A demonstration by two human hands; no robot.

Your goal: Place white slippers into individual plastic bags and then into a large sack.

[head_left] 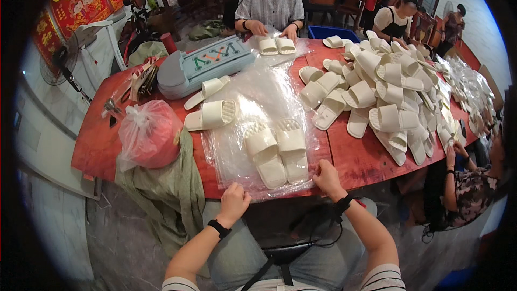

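A pair of cream slippers, the left one (265,154) and the right one (292,150), lies side by side on a stack of clear plastic bags (226,153) in front of me, toes pointing away. My left hand (235,202) is closed at the near left corner of the top bag. At its near right corner, my right hand (328,178) pinches the bag's edge. Two more cream slippers, one nearer (211,116) and one farther (207,92), rest left of the stack, soles down.
A large heap of cream slippers (388,91) covers the red table's right side. Left are a red bundle in clear plastic (151,134), a green cloth (161,183) and a grey-blue plastic case (204,64). Across the table, a person (269,8) handles another pair; more people sit right.
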